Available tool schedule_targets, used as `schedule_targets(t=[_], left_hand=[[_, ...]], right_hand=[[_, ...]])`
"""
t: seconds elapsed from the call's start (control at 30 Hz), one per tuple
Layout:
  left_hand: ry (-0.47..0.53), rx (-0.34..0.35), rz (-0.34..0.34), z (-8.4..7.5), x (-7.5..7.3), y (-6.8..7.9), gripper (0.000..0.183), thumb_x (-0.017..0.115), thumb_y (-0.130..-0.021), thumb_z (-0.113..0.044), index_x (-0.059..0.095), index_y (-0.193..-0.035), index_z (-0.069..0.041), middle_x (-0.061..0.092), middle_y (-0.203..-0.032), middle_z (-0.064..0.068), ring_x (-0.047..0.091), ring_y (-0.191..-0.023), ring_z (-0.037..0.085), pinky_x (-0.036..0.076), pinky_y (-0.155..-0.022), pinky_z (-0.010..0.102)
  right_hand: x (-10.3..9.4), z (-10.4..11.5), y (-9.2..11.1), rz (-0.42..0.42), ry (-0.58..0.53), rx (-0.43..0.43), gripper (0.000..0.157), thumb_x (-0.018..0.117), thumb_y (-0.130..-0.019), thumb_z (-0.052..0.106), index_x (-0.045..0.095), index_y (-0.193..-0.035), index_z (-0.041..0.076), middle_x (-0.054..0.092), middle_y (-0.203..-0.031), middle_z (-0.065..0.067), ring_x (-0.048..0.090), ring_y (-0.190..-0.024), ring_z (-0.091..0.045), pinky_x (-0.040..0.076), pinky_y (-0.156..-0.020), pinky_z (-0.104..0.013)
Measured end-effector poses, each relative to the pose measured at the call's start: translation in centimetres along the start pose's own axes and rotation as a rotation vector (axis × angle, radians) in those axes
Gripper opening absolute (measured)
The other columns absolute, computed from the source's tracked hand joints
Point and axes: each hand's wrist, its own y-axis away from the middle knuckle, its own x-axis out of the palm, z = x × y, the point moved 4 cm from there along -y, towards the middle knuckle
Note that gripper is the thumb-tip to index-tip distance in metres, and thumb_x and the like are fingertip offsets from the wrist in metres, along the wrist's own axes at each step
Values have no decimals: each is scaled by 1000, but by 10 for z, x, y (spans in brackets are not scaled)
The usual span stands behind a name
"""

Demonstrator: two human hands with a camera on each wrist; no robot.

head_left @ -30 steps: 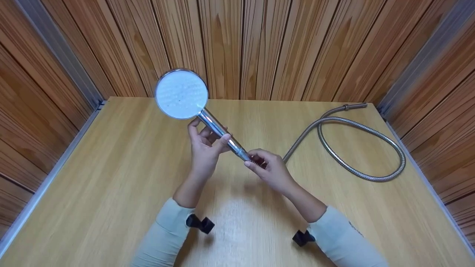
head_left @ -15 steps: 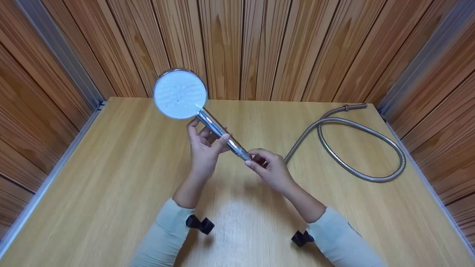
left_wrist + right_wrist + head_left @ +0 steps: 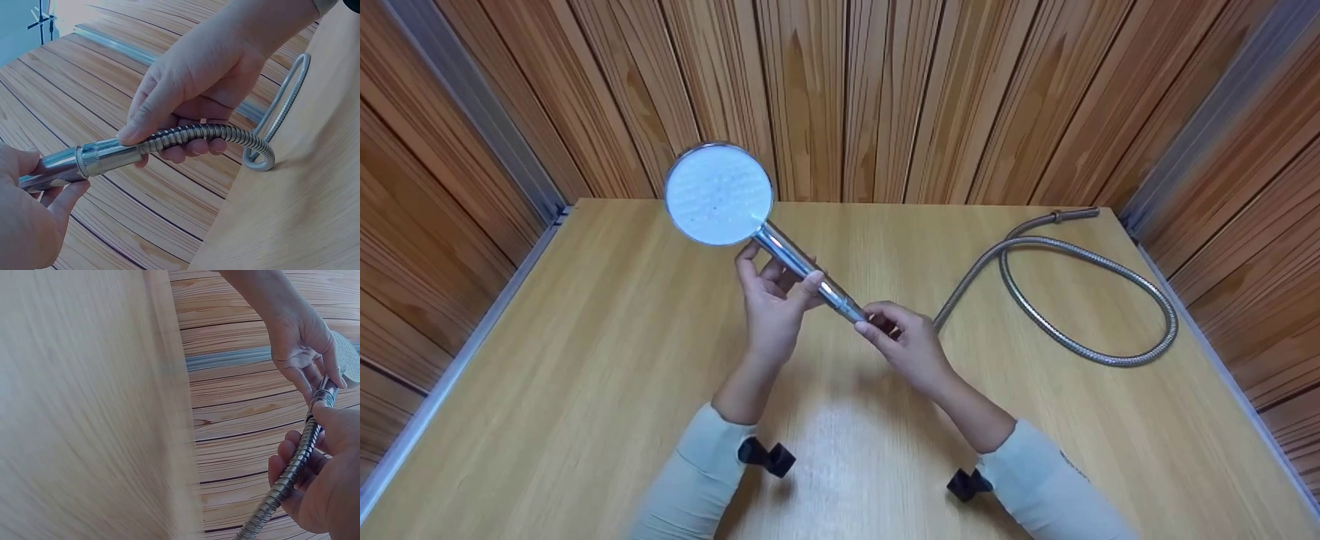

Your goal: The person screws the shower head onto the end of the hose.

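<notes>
A chrome hand shower (image 3: 720, 195) is held up over the table, its round white face turned toward the head camera and its handle slanting down to the right. My left hand (image 3: 772, 319) grips the handle, thumb in front and fingers behind. At the lower end of the handle, my right hand (image 3: 911, 341) pinches the connector nut (image 3: 112, 155) of a ribbed metal shower hose (image 3: 197, 133). In the left wrist view the nut sits in line against the handle's end, and the hose runs over the right fingers. The threads inside the joint are hidden.
The rest of the hose (image 3: 1110, 358) lies in a loop on the right of the wooden table (image 3: 547, 390), its free end (image 3: 1080, 214) near the back edge. Wood-panelled walls (image 3: 877, 97) stand behind and at both sides. Black wrist cameras (image 3: 769, 456) sit at the sleeves.
The round face of the hand shower has shifted slightly left and down. Both hands keep their hold at the handle and the nut, with only small movement.
</notes>
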Motion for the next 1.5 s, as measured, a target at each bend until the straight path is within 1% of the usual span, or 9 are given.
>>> schedule_targets(t=[0.2,0.37,0.47,0.73,0.87,1.07,1.23,1.37,1.5], left_hand=[[-9,-3,-24,0,1,0,78,70,-88,-1,16,-143,-16,57,-119,19,62,-108,36,58,-78,49],[-5,-10,-33,2,1,1,78,70,-88,0,16,-143,-16,57,-117,20,62,-107,36,59,-77,49],[-1,-16,-37,4,1,3,78,70,-88,-1,16,-143,-16,57,-118,20,62,-108,36,58,-77,49],[22,-5,-30,4,2,3,79,71,-87,-1,16,-142,-15,56,-117,19,61,-107,36,59,-74,50],[29,-4,-32,4,2,3,78,70,-88,1,16,-142,-16,56,-117,19,61,-107,36,59,-74,50],[17,-7,-34,5,2,4,78,69,-89,-1,15,-143,-16,56,-119,19,61,-109,37,59,-76,50],[31,-13,-28,5,2,5,77,69,-89,-1,15,-143,-16,56,-119,20,60,-109,38,58,-77,50],[30,-15,-28,4,2,5,77,69,-89,-1,16,-142,-16,56,-118,20,60,-109,37,58,-77,50],[36,-11,-34,4,2,5,76,68,-89,1,16,-142,-16,56,-117,20,61,-108,38,58,-76,51]], right_hand=[[0,2,1,-7,6,-36,20,68,-93,27,68,-107,13,64,-82,4,58,-70,-15,51,-57,-25],[-1,2,1,-54,-12,-38,30,79,-83,26,64,-107,14,63,-78,5,57,-67,-15,47,-53,-24],[-1,2,0,-81,-10,-52,29,82,-81,24,64,-101,13,62,-77,5,58,-66,-14,48,-53,-24],[-2,2,0,-47,14,-75,17,71,-91,28,71,-100,14,64,-79,7,58,-66,-13,51,-55,-25],[-2,3,0,-26,24,-65,21,68,-93,30,72,-104,13,64,-81,7,57,-68,-13,51,-56,-25],[-3,4,2,-34,30,-50,36,80,-83,24,63,-112,12,62,-79,6,57,-68,-14,48,-54,-24],[-2,3,3,-37,40,-51,27,78,-84,22,61,-103,14,62,-81,6,58,-69,-13,51,-57,-25],[-2,3,4,-22,49,-66,19,73,-89,25,66,-104,15,63,-83,7,57,-69,-13,52,-57,-25],[-2,4,4,-17,65,-81,19,68,-92,27,71,-106,14,63,-83,7,56,-70,-12,52,-58,-24]])
